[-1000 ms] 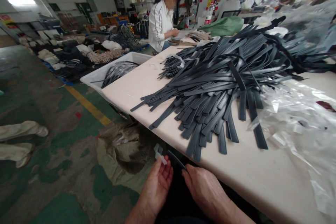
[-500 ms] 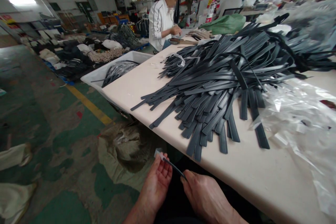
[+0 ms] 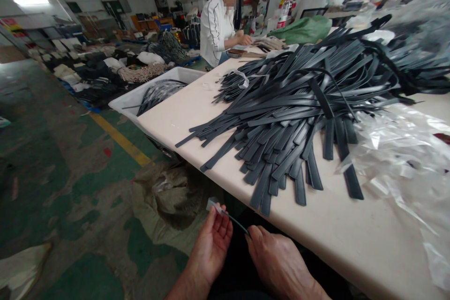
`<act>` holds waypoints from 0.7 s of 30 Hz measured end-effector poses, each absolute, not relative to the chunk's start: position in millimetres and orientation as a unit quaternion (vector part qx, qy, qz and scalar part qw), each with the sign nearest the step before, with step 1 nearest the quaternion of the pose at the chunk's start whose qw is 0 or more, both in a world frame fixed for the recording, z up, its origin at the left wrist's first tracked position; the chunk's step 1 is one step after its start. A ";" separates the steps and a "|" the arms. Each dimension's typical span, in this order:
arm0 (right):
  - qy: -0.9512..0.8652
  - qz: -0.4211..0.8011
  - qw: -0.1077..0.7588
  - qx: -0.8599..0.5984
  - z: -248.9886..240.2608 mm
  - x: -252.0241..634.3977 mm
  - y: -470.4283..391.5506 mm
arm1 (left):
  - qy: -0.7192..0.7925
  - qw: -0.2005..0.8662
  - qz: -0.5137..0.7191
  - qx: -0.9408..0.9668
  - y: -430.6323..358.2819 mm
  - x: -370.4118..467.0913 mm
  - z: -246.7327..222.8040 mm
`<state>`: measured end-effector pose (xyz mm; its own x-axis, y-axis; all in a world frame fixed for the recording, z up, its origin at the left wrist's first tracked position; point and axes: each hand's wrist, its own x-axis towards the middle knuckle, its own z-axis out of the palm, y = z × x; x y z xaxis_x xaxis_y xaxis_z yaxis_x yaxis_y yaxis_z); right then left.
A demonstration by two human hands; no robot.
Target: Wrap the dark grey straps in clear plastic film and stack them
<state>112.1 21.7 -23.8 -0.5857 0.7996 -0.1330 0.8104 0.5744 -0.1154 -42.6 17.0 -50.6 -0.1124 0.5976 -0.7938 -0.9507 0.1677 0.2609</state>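
Note:
My left hand (image 3: 216,239), palm up, pinches a small translucent plastic piece (image 3: 212,204) between thumb and fingers. A thin dark strap (image 3: 236,222) runs from that plastic across to my right hand (image 3: 276,255), which is closed around it. The strap appears edge-on, and its end at the left fingers is hidden. Both hands are below the table's near edge. On the table (image 3: 351,229) lies a large pile of dark, flat straps (image 3: 281,122) with stitched edges, their ends fanned toward me.
Crumpled clear plastic bags (image 3: 404,159) cover the table's right side. A white bin (image 3: 121,103) with dark strips stands against the far left edge. An open woven sack (image 3: 151,215) sits on the floor below. Across the table a person (image 3: 214,23) in white handles pale strips.
My hands stay nearly in place; the strap between them has turned slightly and looks thinner. The co-worker's hands have moved right, toward the pale strips.

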 end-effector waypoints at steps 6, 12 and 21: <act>0.846 -0.171 0.014 0.505 -22.3 110.5 25.2 | 0.427 0.644 0.603 -0.197 14.0 -39.6 -50.1; 0.704 -0.467 -0.124 0.522 -9.8 114.8 35.0 | 0.508 0.635 0.580 -0.045 4.3 -49.2 -49.4; 0.705 -0.480 -0.115 0.509 -2.3 88.7 34.9 | 0.595 0.583 0.511 0.211 -12.2 -64.9 -43.1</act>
